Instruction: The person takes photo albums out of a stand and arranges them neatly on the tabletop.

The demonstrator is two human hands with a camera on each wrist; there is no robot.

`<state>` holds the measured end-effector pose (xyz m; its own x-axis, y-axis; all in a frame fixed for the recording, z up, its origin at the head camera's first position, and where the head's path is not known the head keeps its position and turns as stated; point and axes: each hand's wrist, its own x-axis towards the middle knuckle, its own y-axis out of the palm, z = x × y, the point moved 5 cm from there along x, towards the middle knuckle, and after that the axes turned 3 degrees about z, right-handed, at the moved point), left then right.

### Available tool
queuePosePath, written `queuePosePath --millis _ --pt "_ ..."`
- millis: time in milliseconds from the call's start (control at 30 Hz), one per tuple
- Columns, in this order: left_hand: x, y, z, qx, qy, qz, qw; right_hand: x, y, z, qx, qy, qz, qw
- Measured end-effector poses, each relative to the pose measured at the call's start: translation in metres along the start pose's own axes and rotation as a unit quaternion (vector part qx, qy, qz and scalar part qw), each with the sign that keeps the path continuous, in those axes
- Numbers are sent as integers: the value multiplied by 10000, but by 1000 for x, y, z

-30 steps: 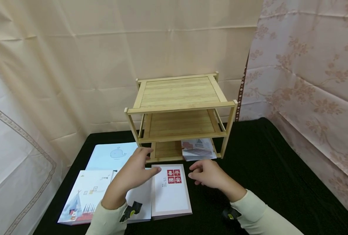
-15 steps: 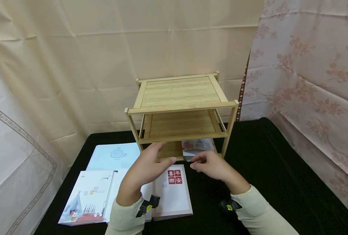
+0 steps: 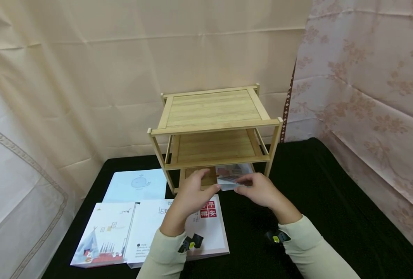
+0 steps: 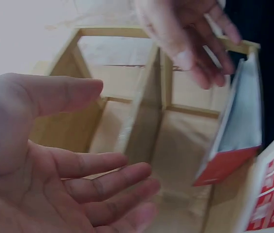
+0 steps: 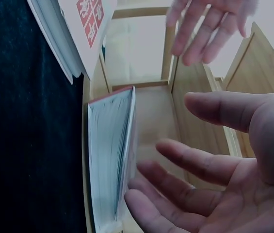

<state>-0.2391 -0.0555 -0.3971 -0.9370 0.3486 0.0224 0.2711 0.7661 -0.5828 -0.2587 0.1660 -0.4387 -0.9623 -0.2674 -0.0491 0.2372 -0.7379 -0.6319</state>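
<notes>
A book (image 3: 231, 171) with a pale illustrated cover lies on the bottom shelf of a wooden rack (image 3: 215, 126), at its right side. Close in front of that book is my right hand (image 3: 258, 190), fingers loosely bent; the right wrist view shows its fingertips beside the cover, and whether they touch it is unclear. My left hand (image 3: 194, 193) hovers before the bottom shelf, thumb and fingers apart with nothing between them. Beneath it lies a white book (image 3: 208, 238) with red square characters, partly covered by the hand and forearm.
Left of the red-character book are another white book (image 3: 150, 232), a book with a tent picture (image 3: 103, 232) and a light blue whale book (image 3: 136, 186). Black cloth (image 3: 332, 217) covers the table. Curtains (image 3: 115, 77) hang behind and at both sides.
My left hand has moved right, from over the books on the left to the front of the bottom shelf. My right hand has shifted slightly up and right, closer to the shelved book.
</notes>
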Motion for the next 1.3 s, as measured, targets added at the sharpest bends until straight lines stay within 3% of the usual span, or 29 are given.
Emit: queuePosePath --millis 133,500,800,1133,1300 --pt "9 14 9 -323 -67 159 9993 -2 -4 -7 73 274 -53 9996" --pt "25 45 26 -1206 -236 17 9924 -2 -13 -18 -259 771 -360 9960" --pt "29 50 35 -1577 -618 172 9854 3 -11 -26 -198 813 -427 9956" --pt "32 53 40 -1721 -747 370 9815 5 -10 -28 -255 915 -392 9947" --pt "34 55 39 -2064 -562 600 9750 6 -9 -28 -301 931 -333 9946"
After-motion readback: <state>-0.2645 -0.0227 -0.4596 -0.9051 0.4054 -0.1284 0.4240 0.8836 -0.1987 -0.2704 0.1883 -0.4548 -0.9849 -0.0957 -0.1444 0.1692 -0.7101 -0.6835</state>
